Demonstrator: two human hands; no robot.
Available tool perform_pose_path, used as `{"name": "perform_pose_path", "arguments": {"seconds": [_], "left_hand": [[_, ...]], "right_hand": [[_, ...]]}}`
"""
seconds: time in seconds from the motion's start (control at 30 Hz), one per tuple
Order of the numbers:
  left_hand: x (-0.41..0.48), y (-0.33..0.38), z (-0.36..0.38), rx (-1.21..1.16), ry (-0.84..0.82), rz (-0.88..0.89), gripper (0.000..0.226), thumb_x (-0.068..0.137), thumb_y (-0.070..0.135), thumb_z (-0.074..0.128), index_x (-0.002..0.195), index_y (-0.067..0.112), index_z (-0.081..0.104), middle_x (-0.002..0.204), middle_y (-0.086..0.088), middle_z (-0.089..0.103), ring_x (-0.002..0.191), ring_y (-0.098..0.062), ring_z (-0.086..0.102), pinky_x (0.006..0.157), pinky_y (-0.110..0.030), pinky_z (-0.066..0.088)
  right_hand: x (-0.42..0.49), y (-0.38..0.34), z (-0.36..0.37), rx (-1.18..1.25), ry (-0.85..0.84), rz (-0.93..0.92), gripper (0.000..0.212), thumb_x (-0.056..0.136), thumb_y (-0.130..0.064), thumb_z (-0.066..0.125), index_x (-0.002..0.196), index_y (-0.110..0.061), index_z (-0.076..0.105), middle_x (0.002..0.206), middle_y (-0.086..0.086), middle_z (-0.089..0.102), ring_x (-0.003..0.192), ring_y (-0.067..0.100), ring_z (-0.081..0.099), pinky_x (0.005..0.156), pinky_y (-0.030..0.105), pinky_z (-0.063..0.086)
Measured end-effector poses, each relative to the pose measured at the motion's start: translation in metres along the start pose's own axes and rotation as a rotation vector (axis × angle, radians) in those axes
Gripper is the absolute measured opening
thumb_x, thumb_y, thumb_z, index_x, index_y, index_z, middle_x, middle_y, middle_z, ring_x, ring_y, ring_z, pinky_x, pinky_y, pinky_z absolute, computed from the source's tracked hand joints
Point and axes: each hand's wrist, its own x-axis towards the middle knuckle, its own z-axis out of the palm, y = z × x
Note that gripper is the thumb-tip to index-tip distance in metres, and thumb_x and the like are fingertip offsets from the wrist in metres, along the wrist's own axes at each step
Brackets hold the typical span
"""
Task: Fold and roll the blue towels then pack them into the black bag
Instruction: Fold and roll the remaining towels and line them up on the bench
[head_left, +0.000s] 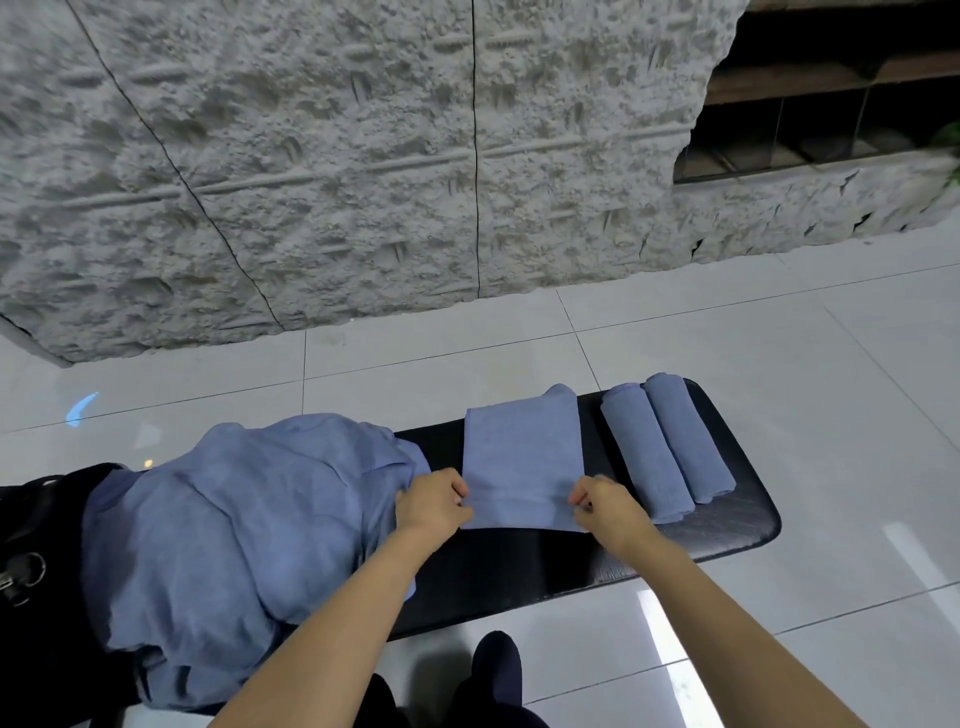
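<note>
The left hand (434, 501) and the right hand (608, 506) each keep a tight pinching grip on the near edge of one folded towel (522, 457), flat on the black surface (727, 525). Two rolled towels (641, 452) touch, just right of it. One towel heap (234, 519) leans on the black bag (36, 545); its inside is hidden. The floor (831, 364) is white tile, by a rough wall (311, 156).

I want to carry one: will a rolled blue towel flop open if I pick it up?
Probably soft and light: the rolled towels look like thin cloth. Lifted by one end, one would likely sag and loosen; nothing ties it.
</note>
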Motion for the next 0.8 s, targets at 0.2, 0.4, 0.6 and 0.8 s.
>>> {"name": "perform_pose_path", "arguments": {"seconds": [0.2, 0.4, 0.6, 0.8], "left_hand": [[-0.007, -0.007, 0.020, 0.484, 0.302, 0.463, 0.036, 0.042, 0.002, 0.086, 0.067, 0.022, 0.068, 0.071, 0.009, 0.062, 0.065, -0.015, 0.053, 0.061, -0.025, 0.036], [-0.012, -0.024, 0.033, 0.562, 0.339, 0.634, 0.027, 0.064, 0.027, 0.078, 0.087, 0.019, 0.067, 0.088, 0.005, 0.062, 0.076, -0.016, 0.056, 0.066, -0.027, 0.041], [-0.010, -0.010, 0.017, 0.504, 0.238, 0.533, 0.018, 0.065, 0.023, 0.074, 0.082, 0.024, 0.069, 0.080, 0.009, 0.063, 0.074, -0.014, 0.054, 0.070, -0.027, 0.037], [-0.002, 0.000, -0.001, 0.144, -0.169, 0.214, 0.018, 0.088, 0.030, 0.054, 0.102, 0.026, 0.065, 0.094, 0.011, 0.062, 0.094, -0.010, 0.052, 0.082, -0.024, 0.032]], "right_hand": [[-0.013, -0.001, 0.021, -0.416, 0.364, -0.289, 0.043, 0.034, 0.012, 0.081, 0.064, -0.014, 0.064, 0.067, -0.001, 0.060, 0.060, 0.020, 0.056, 0.047, 0.026, 0.039], [-0.027, 0.002, 0.031, -0.451, 0.388, -0.346, 0.039, 0.049, -0.004, 0.084, 0.082, -0.015, 0.066, 0.082, -0.001, 0.064, 0.073, 0.019, 0.062, 0.059, 0.029, 0.051], [-0.023, -0.006, 0.011, -0.308, 0.273, -0.210, 0.033, 0.072, -0.004, 0.069, 0.102, -0.017, 0.063, 0.095, -0.003, 0.065, 0.089, 0.019, 0.060, 0.070, 0.029, 0.046], [-0.018, -0.001, -0.011, -0.130, 0.001, -0.056, 0.015, 0.092, -0.016, 0.051, 0.107, -0.014, 0.054, 0.091, -0.001, 0.049, 0.082, 0.017, 0.049, 0.068, 0.027, 0.042]]}}
